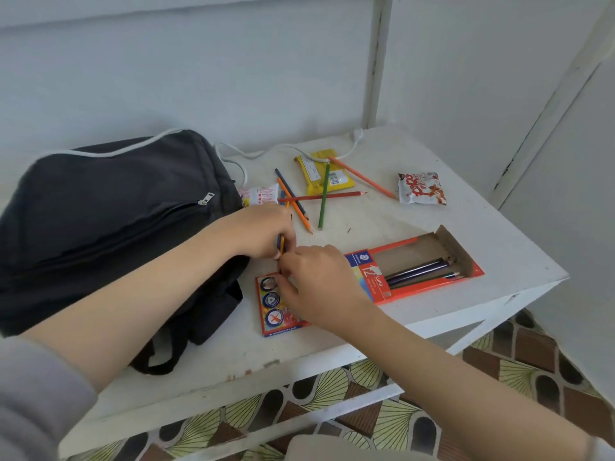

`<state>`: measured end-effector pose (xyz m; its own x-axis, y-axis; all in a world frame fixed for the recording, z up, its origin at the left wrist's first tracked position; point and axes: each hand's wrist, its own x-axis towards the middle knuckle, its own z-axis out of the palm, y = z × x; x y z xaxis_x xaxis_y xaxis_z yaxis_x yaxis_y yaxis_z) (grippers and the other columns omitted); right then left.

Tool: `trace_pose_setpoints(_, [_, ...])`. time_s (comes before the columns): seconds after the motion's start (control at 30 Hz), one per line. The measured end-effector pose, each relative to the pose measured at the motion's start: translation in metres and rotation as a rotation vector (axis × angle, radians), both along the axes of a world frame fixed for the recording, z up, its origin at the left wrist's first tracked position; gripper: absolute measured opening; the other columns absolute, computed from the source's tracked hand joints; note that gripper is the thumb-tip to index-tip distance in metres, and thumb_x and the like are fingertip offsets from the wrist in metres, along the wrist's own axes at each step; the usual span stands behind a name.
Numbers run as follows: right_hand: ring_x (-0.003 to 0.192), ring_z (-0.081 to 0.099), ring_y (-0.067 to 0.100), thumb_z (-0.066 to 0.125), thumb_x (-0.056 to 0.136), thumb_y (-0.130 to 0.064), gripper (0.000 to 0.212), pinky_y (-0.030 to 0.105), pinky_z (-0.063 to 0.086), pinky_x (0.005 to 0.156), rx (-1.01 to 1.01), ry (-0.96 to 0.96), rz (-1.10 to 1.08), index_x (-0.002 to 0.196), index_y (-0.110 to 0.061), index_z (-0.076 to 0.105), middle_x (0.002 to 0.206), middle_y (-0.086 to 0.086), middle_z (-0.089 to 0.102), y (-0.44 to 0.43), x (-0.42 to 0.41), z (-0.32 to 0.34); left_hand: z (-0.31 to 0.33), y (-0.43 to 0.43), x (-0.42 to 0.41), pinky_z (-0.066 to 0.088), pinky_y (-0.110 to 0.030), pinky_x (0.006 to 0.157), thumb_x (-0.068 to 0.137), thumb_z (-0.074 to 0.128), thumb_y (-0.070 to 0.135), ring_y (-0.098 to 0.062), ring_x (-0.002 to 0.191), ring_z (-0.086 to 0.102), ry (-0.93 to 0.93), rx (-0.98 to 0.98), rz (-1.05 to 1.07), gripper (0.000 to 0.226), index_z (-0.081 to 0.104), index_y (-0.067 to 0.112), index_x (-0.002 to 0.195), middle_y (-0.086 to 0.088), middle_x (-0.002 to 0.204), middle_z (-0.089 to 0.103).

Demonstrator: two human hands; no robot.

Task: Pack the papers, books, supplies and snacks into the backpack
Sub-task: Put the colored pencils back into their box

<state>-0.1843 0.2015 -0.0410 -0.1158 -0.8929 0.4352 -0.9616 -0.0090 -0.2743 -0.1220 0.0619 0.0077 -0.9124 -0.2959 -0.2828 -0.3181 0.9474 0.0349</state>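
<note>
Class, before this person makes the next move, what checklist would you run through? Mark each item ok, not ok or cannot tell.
1. Left hand grips the held pencils: ok.
2. Right hand has a hold on them: cannot tell.
3. Pencil box open, with room inside: ok.
4. Loose pencils collected: not ok, several lie on the table.
5. Backpack open: not ok, the visible zip looks closed.
6. Yellow packet and red-white packet packed: not ok, both are on the table.
</note>
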Motion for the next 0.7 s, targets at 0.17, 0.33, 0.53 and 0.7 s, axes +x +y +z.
trace_pose_setpoints(0.17, [0.039,0.046,0.024,0.059,0.074,-0.022,0.022,0.028,0.036,0.043,-0.009,-0.081,-0.146,0.056,-0.010,0.054,0.048,0.004,0.049,0.009,-0.011,-0.011,0.004,0.002,0.000,0.035,-0.024,0.075,0.080,0.069,0.016,-0.010,0.092,0.043,0.042,0.027,-0.017,0.016,0.070,0.025,0.093,0.009,0.093,0.041])
trace_pose_setpoints(0.33, [0.052,0.048,0.016,0.052,0.079,-0.051,0.037,0.026,0.035,0.055,-0.111,-0.170,-0.272,0.074,-0.015,0.055,0.059,-0.006,0.048,0.019,-0.019,-0.012,-0.002,-0.004,-0.005,0.036,-0.027,0.077,0.080,0.070,0.015,-0.012,0.094,0.049,0.296,0.102,0.067,0.014,0.067,0.025,0.089,0.009,0.094,0.051])
trace_pose_setpoints(0.53, [0.077,0.054,0.022,0.047,0.082,-0.065,0.050,0.033,0.031,0.072,0.076,-0.075,-0.402,0.083,-0.016,0.060,0.079,0.000,0.057,0.008,-0.014,-0.009,0.019,-0.005,-0.008,0.032,-0.021,0.078,0.086,0.063,0.014,-0.005,0.091,0.050,0.752,0.122,0.243,0.013,0.067,0.017,0.098,0.011,0.092,0.059])
trace_pose_setpoints(0.7, [0.097,0.050,0.024,0.044,0.084,-0.065,0.054,0.041,0.032,0.089,0.285,-0.048,-0.430,0.098,-0.017,0.063,0.099,0.003,0.056,-0.021,-0.008,-0.005,0.022,-0.004,-0.009,0.030,0.001,0.071,0.086,0.063,0.014,-0.005,0.086,0.056,0.886,0.171,0.325,0.017,0.065,0.014,0.103,0.007,0.092,0.064])
